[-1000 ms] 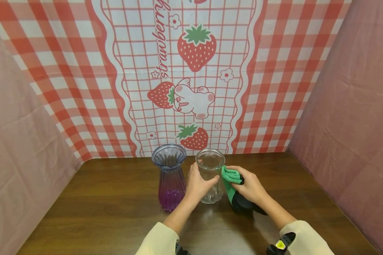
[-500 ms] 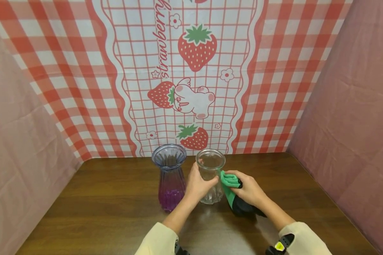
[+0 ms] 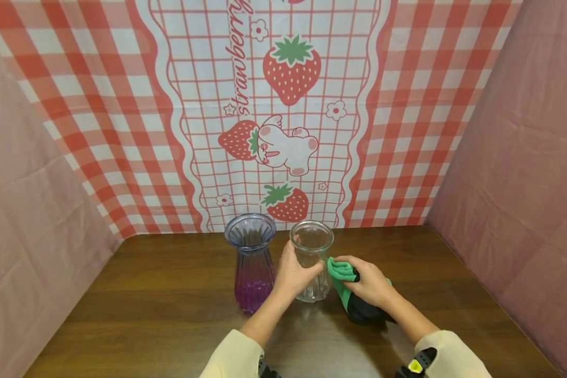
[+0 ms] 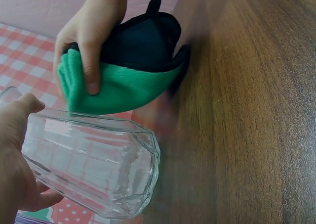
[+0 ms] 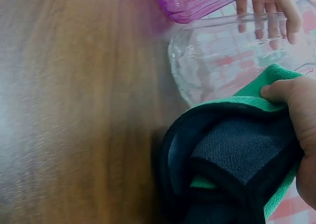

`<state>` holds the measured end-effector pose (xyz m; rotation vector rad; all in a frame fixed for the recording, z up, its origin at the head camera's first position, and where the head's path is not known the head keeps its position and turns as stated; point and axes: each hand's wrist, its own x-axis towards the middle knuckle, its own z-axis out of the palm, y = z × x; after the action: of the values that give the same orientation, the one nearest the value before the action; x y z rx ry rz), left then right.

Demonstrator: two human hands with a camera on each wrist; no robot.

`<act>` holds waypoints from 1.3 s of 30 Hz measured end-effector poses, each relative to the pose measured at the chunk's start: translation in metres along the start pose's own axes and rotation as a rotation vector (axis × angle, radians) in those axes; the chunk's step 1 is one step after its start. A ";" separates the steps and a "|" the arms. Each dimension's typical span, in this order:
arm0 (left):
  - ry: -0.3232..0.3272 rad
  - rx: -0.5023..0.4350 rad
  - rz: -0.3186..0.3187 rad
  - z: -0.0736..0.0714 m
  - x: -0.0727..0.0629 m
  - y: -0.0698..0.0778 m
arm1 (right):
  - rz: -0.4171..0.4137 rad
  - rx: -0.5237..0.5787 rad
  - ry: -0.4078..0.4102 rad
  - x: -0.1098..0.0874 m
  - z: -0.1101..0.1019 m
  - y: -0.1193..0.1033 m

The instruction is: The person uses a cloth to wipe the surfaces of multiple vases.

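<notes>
A clear glass vase [image 3: 313, 286] stands upright on the wooden table, and my left hand [image 3: 294, 273] grips it round the upper body from the left. In the left wrist view the glass vase [image 4: 94, 159] shows its ribbed side, with thumb and fingers on either side. My right hand [image 3: 369, 281] pinches a folded cloth [image 3: 342, 270], green on one face and dark on the other, at the right of the vase. In the right wrist view the cloth [image 5: 237, 145] hangs in a loose fold beside the glass. Whether it touches the glass I cannot tell.
A second vase [image 3: 251, 262], bluish at the rim and purple at the base, stands just left of my left hand. Behind the wooden table [image 3: 170, 294] hangs a strawberry-print checked cloth [image 3: 283, 131]. Pink fabric [image 3: 515, 199] closes off both sides.
My right hand has moved a little down the right side of the vase with the cloth. The left hand and both vases keep their places.
</notes>
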<state>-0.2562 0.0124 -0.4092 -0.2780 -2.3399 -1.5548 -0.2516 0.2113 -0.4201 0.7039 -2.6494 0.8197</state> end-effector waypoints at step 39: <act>0.023 0.076 -0.011 -0.004 -0.001 -0.002 | -0.001 -0.008 -0.003 0.003 -0.005 0.003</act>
<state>-0.2552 0.0083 -0.4098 -0.2280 -2.3807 -1.4622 -0.2550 0.2151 -0.4157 0.7052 -2.6532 0.8077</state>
